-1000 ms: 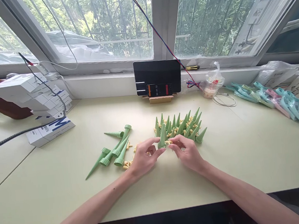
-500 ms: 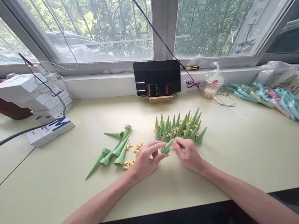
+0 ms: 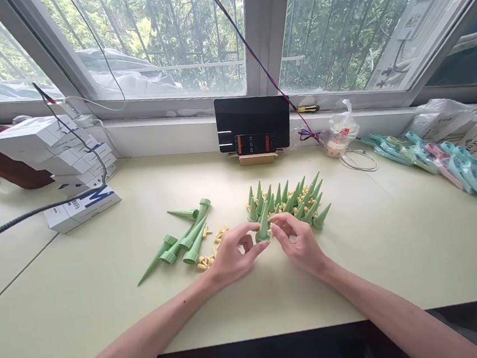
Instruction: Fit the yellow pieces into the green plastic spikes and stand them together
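My left hand point(image 3: 236, 253) grips the base of a green plastic cone-shaped spike point(image 3: 263, 223) between thumb and fingers, and the spike points upward. Close against its right side is my right hand point(image 3: 301, 243), thumb and forefinger bent toward each other; a tiny pale bit seems to lie between their tips, too small to name. Behind the hands several like spikes point(image 3: 318, 216) stand upright in a cluster, with small yellow pegs point(image 3: 291, 189) among them. Left of my left hand, more green spikes point(image 3: 194, 242) lie on their sides beside loose yellow pegs point(image 3: 204, 261).
A phone point(image 3: 256, 143) leans on a black screen point(image 3: 253, 113) at the back of the table point(image 3: 151, 322). White boxes point(image 3: 83, 208) are stacked at left. A plastic bag point(image 3: 338, 135) and a cable stand back right, with bagged clips point(image 3: 465, 165) farther right.
The spike in my left hand has gone from leaning right to upright. My right fingers have come off its tip and loosened, now lower at its side.
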A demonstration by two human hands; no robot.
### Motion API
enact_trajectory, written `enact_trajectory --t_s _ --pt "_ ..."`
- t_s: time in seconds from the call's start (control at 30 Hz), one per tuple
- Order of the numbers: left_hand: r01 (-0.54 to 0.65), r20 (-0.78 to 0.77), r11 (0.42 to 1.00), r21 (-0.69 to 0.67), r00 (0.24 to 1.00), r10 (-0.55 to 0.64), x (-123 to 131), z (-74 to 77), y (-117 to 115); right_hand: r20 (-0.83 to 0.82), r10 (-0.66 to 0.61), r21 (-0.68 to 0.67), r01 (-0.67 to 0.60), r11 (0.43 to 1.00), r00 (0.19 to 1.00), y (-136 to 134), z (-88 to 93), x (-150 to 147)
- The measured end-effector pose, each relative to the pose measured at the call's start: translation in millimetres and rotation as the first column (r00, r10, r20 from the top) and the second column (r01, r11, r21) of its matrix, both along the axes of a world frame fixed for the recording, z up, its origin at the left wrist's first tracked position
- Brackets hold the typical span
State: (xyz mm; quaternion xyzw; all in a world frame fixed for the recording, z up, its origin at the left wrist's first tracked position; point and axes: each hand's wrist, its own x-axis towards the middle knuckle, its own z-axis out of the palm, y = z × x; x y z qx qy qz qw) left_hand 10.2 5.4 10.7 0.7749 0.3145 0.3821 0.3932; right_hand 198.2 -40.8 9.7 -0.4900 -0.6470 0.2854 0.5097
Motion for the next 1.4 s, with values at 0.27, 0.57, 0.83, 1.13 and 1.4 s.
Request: enact_trajectory --t_s 0.27,0.57,0.83,1.13,1.4 --pt "0.044 0.081 0.951 -0.307 0.997 -0.020 -2.5 7.4 -2.0 0.065 0.054 0.027 -0.056 0.998 0.996 1.9 -3.7 2.4" --pt "0.069 0.089 0.922 -0.381 0.995 -0.037 -1.0 4.4 -2.2 0.101 0.098 0.023 -0.101 0.995 0.990 2.8 -5.7 6.4" --pt "0.058 0.047 0.937 -0.345 0.998 -0.044 -1.2 5.9 -2.8 0.094 0.128 -0.001 -0.128 0.992 0.987 3.0 -1.7 7.1" --pt "0.047 0.027 0.978 -0.202 0.999 -0.043 -0.7 -0.9 1.0 0.108 0.167 -0.035 -0.165 0.986 0.980 3.2 -2.7 8.1" --pt "0.044 0.034 0.999 -0.027 0.999 -0.043 0.6 -4.7 3.8 0.022 0.219 -0.124 -0.215 0.969 0.975 3.3 -3.9 7.6"
